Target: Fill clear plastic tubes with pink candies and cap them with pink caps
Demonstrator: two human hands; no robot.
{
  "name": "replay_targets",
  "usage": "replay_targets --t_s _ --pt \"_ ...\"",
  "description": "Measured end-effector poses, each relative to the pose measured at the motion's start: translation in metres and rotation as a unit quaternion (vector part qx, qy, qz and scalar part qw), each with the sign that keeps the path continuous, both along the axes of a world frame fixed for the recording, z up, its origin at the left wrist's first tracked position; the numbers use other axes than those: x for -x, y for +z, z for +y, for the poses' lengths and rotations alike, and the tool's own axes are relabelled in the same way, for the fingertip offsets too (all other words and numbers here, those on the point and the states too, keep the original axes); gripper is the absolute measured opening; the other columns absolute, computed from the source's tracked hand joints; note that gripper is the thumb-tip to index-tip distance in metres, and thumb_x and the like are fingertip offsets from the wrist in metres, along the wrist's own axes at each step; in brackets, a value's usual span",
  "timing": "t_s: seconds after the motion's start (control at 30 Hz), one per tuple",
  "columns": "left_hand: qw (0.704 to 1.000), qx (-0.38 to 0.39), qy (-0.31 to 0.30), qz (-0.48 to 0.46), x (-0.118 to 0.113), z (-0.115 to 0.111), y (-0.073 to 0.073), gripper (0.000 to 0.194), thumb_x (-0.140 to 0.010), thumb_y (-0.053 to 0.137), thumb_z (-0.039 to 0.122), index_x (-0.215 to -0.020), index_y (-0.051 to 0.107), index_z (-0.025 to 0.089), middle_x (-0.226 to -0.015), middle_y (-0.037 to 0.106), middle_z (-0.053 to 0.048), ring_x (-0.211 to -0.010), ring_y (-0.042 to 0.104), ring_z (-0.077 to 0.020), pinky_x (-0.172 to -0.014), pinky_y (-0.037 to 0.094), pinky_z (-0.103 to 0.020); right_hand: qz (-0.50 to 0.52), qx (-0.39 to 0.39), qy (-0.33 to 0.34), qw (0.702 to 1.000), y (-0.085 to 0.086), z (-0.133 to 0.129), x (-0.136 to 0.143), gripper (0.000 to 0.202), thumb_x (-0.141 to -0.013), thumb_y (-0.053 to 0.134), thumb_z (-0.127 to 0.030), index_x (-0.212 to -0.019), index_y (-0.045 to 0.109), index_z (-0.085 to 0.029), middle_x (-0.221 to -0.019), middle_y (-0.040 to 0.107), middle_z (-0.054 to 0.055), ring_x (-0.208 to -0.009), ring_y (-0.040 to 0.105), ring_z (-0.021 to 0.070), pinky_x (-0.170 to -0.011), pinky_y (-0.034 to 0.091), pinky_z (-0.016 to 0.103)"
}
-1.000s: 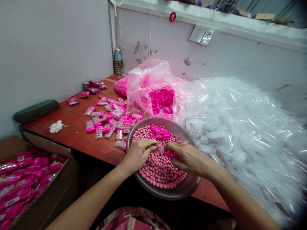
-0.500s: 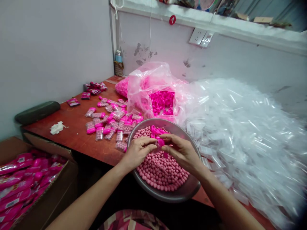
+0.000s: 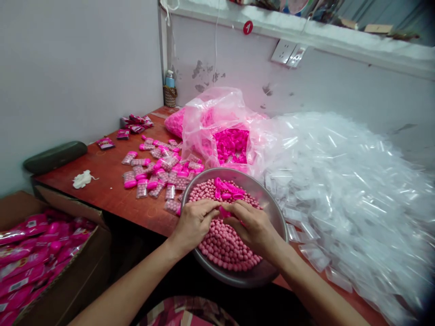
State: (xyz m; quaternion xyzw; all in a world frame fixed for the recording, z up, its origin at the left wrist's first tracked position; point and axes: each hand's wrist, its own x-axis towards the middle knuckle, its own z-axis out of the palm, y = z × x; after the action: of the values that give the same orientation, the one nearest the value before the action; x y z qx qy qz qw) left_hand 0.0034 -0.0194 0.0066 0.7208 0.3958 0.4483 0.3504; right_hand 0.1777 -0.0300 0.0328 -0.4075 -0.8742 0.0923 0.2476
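Over a metal bowl (image 3: 282, 231) of pink round beads (image 3: 226, 246), my two hands meet at the fingertips. Between them is a small clear bottle with a pink cap (image 3: 224, 212), mostly hidden by the fingers. My left hand (image 3: 193, 224) pinches the bottle from the left. From the right, my right hand (image 3: 253, 222) has thumb and fingers closed on the cap. Several loose pink caps (image 3: 229, 189) lie on the beads just beyond the fingers. Filled bottles with pink caps (image 3: 163, 170) are scattered on the red table (image 3: 112, 192) to the left of the bowl.
A plastic bag (image 3: 214, 102) of pink caps lies behind the bowl. Clear empty bottles (image 3: 346, 194) are heaped on the right. At the lower left, a cardboard box (image 3: 84, 253) holds pink packages. A dark green case (image 3: 56, 156) and crumpled white tissue (image 3: 82, 179) are at left.
Both hands have dropped slightly toward me and come closer together around the bottle and cap. The loose caps on the beads now show more fully. The view has shifted slightly.
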Motion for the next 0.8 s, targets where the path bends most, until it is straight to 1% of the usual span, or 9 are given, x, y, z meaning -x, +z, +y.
replay_targets --t_s 0.13,0.27,0.43,0.5,0.57,0.6,0.63,0.73,0.8 --pt "1.0 -0.003 -0.015 0.001 0.0 -0.002 0.0 0.024 -0.082 0.053 0.011 -0.098 0.068 0.019 -0.09 0.071 -0.005 -0.081 0.064 -0.0163 -0.076 0.048 -0.026 -0.002 0.018 0.043 0.999 0.005 0.003 -0.007 0.018 -0.088 0.044 -0.015 -0.104 0.052 -0.017 -0.082 0.058 0.006 -0.074 0.055 0.0155 -0.064 0.044 0.025" --pt "0.999 0.005 -0.041 0.024 -0.001 -0.005 0.0 0.023 -0.081 0.055 0.013 -0.098 0.069 0.019 -0.088 0.071 -0.006 -0.081 0.064 -0.0169 -0.076 0.048 -0.027 -0.044 0.048 0.078 0.995 0.01 0.004 -0.017 0.014 -0.086 0.046 -0.013 -0.098 0.052 -0.016 -0.078 0.058 0.005 -0.07 0.054 0.0138 -0.061 0.042 0.023" --pt "0.999 0.009 -0.017 0.038 0.0 -0.003 0.0 0.022 -0.081 0.053 0.011 -0.093 0.07 0.018 -0.084 0.071 -0.005 -0.078 0.064 -0.017 -0.074 0.048 -0.027 -0.096 0.001 0.06 0.994 0.004 0.006 -0.009 0.028 -0.085 0.038 -0.005 -0.106 0.054 -0.015 -0.084 0.061 0.009 -0.075 0.058 0.0159 -0.066 0.047 0.027" --pt "1.0 0.024 0.0 0.002 0.0 -0.001 0.0 0.022 -0.081 0.053 0.012 -0.092 0.07 0.019 -0.085 0.071 -0.005 -0.08 0.064 -0.017 -0.075 0.049 -0.027 -0.045 -0.003 0.049 0.998 0.002 0.008 -0.004 0.031 -0.085 0.039 -0.007 -0.11 0.055 -0.016 -0.092 0.063 0.011 -0.083 0.06 0.0184 -0.072 0.049 0.03" --pt "0.996 0.059 0.02 -0.063 0.0 0.003 0.001 0.02 -0.08 0.055 0.016 -0.094 0.07 0.019 -0.089 0.071 -0.004 -0.083 0.065 -0.0176 -0.077 0.05 -0.027 0.075 0.038 0.015 0.996 0.002 0.009 -0.001 0.027 -0.085 0.047 -0.015 -0.109 0.058 -0.019 -0.098 0.064 0.01 -0.089 0.061 0.0199 -0.077 0.05 0.033" --pt "0.991 0.081 0.028 -0.098 -0.001 0.005 0.001 0.02 -0.08 0.057 0.018 -0.095 0.07 0.018 -0.091 0.071 -0.004 -0.085 0.065 -0.0181 -0.078 0.051 -0.028 0.156 0.084 -0.007 0.984 0.002 0.009 -0.001 0.026 -0.084 0.053 -0.02 -0.11 0.058 -0.021 -0.101 0.064 0.009 -0.091 0.061 0.0201 -0.079 0.05 0.033" --pt "0.985 0.104 0.034 -0.13 -0.001 0.006 0.002 0.02 -0.079 0.058 0.02 -0.094 0.07 0.018 -0.092 0.071 -0.004 -0.086 0.065 -0.0185 -0.078 0.051 -0.028 0.24 0.143 -0.027 0.96 0.003 0.008 -0.002 0.03 -0.081 0.058 -0.024 -0.111 0.057 -0.023 -0.104 0.064 0.008 -0.093 0.061 0.0202 -0.079 0.051 0.033" --pt "0.97 0.151 0.037 -0.187 -0.002 0.01 0.003 0.02 -0.077 0.061 0.024 -0.093 0.07 0.015 -0.093 0.071 -0.005 -0.087 0.065 -0.0195 -0.08 0.051 -0.028 0.439 0.321 -0.056 0.838 0.002 0.003 -0.01 0.042 -0.074 0.067 -0.027 -0.114 0.054 -0.026 -0.109 0.063 0.006 -0.09 0.063 0.0196 -0.08 0.051 0.035" --pt "0.969 0.159 0.025 -0.188 -0.002 0.01 0.003 0.021 -0.077 0.061 0.024 -0.093 0.07 0.014 -0.093 0.071 -0.005 -0.087 0.065 -0.0194 -0.079 0.051 -0.028 0.501 0.387 -0.066 0.771 -0.001 0.001 -0.017 0.039 -0.071 0.07 -0.028 -0.108 0.058 -0.023 -0.1 0.066 0.006 -0.084 0.064 0.0186 -0.08 0.051 0.036"
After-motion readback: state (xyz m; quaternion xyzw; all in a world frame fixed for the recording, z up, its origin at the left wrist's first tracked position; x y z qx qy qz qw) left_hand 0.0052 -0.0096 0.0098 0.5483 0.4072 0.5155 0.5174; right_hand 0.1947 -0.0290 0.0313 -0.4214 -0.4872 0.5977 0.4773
